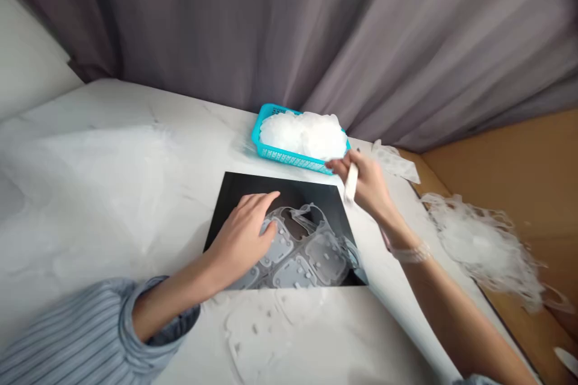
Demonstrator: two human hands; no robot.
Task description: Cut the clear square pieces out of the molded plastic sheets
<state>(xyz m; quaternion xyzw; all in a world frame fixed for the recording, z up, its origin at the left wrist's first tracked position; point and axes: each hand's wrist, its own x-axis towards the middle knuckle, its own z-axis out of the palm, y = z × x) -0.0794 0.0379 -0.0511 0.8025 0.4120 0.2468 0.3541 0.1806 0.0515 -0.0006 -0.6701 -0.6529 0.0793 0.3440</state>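
My left hand is held over the left part of a black mat, thumb apart from the stretched fingers, nothing held. Beside it, a clear plastic sheet with frosted, rounded panels lies on the mat and runs past its front edge. My right hand is at the near right corner of a blue plastic basket, closed around a white stick-like tool whose kind I cannot make out. Translucent white pieces are heaped in the basket.
A white marbled table carries everything, with a grey curtain behind it. To the right, tangled clear plastic scraps lie by a brown cardboard surface. Another perforated plastic scrap rests right of the basket.
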